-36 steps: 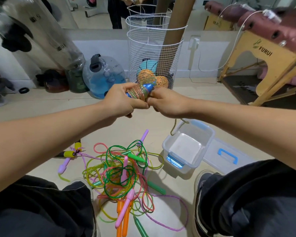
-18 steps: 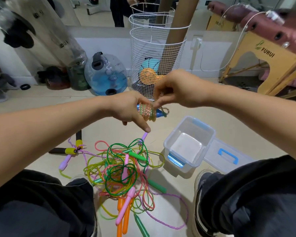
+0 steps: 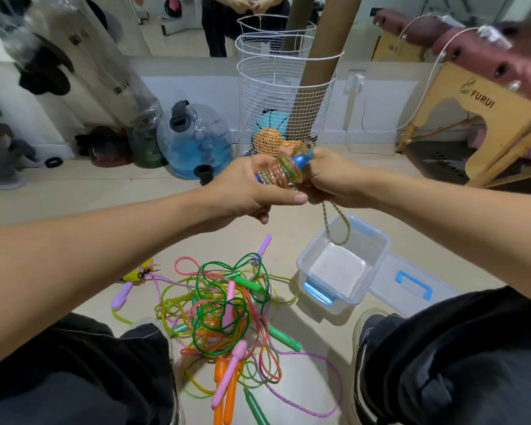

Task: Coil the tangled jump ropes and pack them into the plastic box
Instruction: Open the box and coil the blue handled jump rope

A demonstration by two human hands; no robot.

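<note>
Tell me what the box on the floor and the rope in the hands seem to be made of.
The box looks like clear, glossy plastic: the floor shows through its walls, and its clips are blue. The rope wound around a blue handle looks like braided cord, matte, with a flecked multicolour weave, probably a synthetic fibre. Both hands, left and right, grip it.

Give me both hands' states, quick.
Left hand: closed around the coiled rope.
Right hand: closed, pinching the rope's loose end at the coil.
</note>
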